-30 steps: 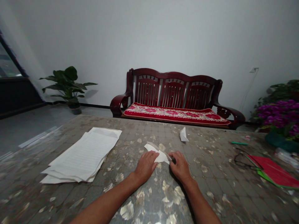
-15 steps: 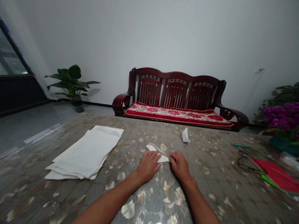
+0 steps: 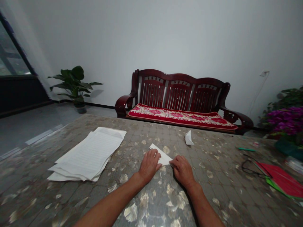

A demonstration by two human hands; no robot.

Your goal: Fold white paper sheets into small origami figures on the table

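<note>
A small folded piece of white paper (image 3: 165, 158) lies on the patterned table between my hands. My left hand (image 3: 149, 164) rests over its left part with the fingers spread, pressing it down and hiding some of it. At the right corner of the paper, my right hand (image 3: 182, 170) has thumb and fingers closed in a pinch on the tip. Beyond my right hand stands a small folded white paper shape (image 3: 188, 138), touched by neither hand.
On the left of the table (image 3: 132, 195) lies a stack of lined paper sheets (image 3: 87, 154). Toward the right are a green pen (image 3: 246, 149), black-framed glasses (image 3: 254, 168) and red paper (image 3: 281, 179). Behind the table stands a wooden bench (image 3: 177, 97).
The raised upper flap of the folded paper now lies flat, giving it a straight upper edge. My left hand's fingers have shifted slightly. The whole view has swung a little left.
</note>
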